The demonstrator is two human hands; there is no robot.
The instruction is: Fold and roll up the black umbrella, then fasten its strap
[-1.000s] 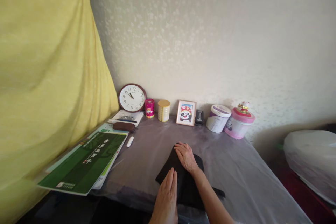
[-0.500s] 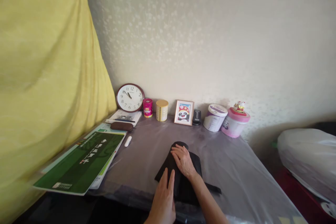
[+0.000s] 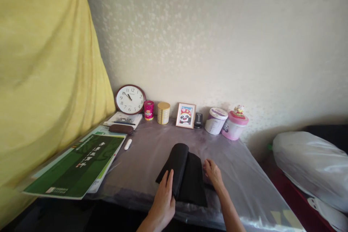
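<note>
A piece of black folded cloth [image 3: 193,179] lies near the front edge of the table, its left part doubled over into a thick, rounded fold. My left hand [image 3: 164,199] rests against the near left side of that fold, fingers stretched out along it. Just past the cloth's right edge is my right hand [image 3: 214,174], with its fingers curled in. What those fingers hold, if anything, is hidden. A short dark bit of strap [image 3: 208,187] shows below the right hand, beside the cloth.
Green books [image 3: 78,165], a brown case [image 3: 121,129] and a small white object [image 3: 128,144] lie left. Along the wall stand a clock [image 3: 130,99], a pink can [image 3: 148,110], a yellow can [image 3: 163,113], a picture frame [image 3: 186,115] and two tubs [image 3: 216,121].
My right hand has lifted off the top of the cloth and moved right, past its edge, with fingers curling. My left hand stays at the fold. The view has shifted slightly.
</note>
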